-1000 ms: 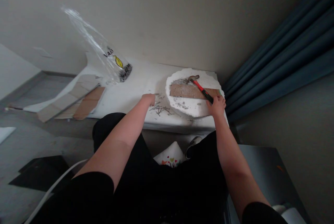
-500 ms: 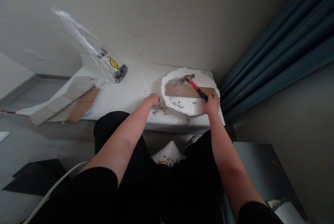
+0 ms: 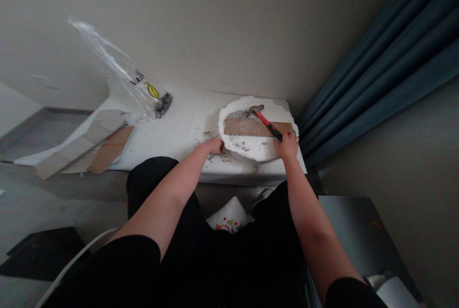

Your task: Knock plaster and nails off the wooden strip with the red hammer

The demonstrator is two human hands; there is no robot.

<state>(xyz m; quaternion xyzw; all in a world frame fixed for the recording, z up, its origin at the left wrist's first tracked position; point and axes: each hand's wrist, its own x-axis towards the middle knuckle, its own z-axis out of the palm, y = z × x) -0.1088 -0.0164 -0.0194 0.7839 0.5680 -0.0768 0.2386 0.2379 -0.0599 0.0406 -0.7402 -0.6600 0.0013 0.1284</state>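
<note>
A round white slab (image 3: 258, 150) with a ragged rim lies on the white-covered surface. Across it runs a brown wooden board (image 3: 240, 126). On the board rests a claw hammer (image 3: 266, 121) with a red and black handle, its head toward the far side. My right hand (image 3: 288, 146) lies over the board's right end, fingers apart, with the handle's end beside the thumb. At the slab's left edge, my left hand (image 3: 215, 146) has its fingers curled together; what they hold, if anything, is hidden. Several thin nails (image 3: 224, 157) lie scattered around and below it.
A clear plastic bag (image 3: 154, 90) with printed letters stands at the back left. Cardboard pieces (image 3: 111, 149) lie on the left end of the white covering (image 3: 186, 107). A blue curtain (image 3: 376, 69) hangs at right. A patterned cushion (image 3: 229, 217) sits below, between my legs.
My left hand has shifted right and slightly nearer to me, from among the nails to the slab's left edge. My right hand and the hammer keep their places on the board.
</note>
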